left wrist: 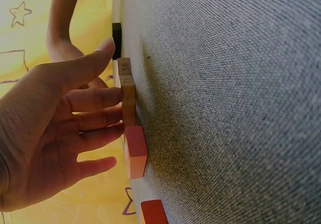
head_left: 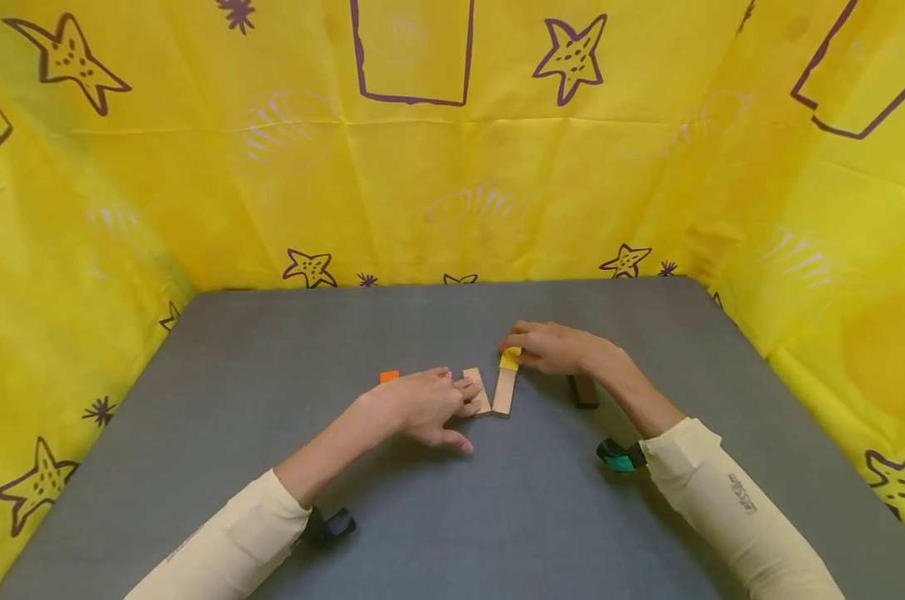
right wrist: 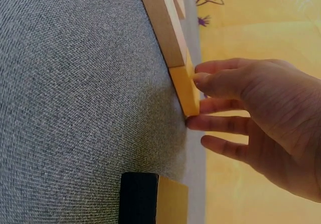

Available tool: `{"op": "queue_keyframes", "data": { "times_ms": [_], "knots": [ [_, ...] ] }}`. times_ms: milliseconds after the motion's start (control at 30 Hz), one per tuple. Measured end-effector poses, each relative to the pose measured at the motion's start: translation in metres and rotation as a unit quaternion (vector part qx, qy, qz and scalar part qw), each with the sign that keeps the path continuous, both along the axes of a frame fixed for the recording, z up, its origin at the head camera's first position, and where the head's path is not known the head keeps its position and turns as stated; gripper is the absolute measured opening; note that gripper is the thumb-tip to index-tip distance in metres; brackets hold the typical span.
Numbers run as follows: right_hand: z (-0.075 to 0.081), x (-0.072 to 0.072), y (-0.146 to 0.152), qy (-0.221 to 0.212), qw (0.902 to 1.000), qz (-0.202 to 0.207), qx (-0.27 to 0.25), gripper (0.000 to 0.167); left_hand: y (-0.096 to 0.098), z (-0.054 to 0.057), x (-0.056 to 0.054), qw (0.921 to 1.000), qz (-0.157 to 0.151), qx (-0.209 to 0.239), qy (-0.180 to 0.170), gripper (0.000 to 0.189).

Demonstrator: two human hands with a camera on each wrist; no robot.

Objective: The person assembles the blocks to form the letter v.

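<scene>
Two plain wooden blocks form a V on the grey table, their near ends together: a left one (head_left: 472, 379) and a right one (head_left: 504, 392). The fingers of my left hand (head_left: 426, 404) reach out straight and touch the left block, thumb held apart. A yellow block (right wrist: 185, 88) lies end to end with the right wooden block's far end. My right hand (head_left: 553, 346) pinches the yellow block between thumb and fingers. Beside my left fingers stands a pinkish-red block (left wrist: 135, 151), largely hidden by the hand in the head view.
An orange block (head_left: 389, 377) lies left of my left hand. A dark block (head_left: 584, 393) is under my right wrist. Black wrist devices (head_left: 621, 456) hang below both forearms. Yellow patterned cloth (head_left: 452, 183) walls the table's back and sides.
</scene>
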State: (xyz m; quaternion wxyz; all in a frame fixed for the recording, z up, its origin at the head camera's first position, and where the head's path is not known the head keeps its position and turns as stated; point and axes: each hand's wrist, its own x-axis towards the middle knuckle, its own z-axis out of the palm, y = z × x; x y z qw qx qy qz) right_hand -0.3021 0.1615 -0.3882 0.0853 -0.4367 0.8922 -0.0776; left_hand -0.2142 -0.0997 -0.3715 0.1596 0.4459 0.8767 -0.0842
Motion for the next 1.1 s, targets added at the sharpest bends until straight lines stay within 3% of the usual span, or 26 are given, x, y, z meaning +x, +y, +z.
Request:
{"op": "queue_keyframes", "data": {
  "times_ms": [233, 533, 967, 1100],
  "knots": [
    [0.0, 0.001, 0.004, 0.008, 1.0, 0.001, 0.003, 0.034, 0.001, 0.001, 0.002, 0.9999, 0.006, 0.0, -0.008, 0.073],
    [0.007, 0.008, 0.019, 0.018, 0.9997, -0.007, -0.011, 0.04, 0.003, 0.0, 0.0, 1.0, 0.002, 0.001, 0.009, 0.072],
    [0.02, 0.027, 0.039, 0.055, 0.9983, -0.014, -0.009, 0.04, 0.005, 0.002, 0.001, 0.9998, 0.017, -0.011, -0.008, 0.076],
    [0.021, 0.033, 0.045, 0.045, 0.9985, -0.032, 0.004, 0.043, 0.003, 0.001, 0.002, 0.9997, 0.019, -0.006, -0.012, 0.076]
  ]
}}
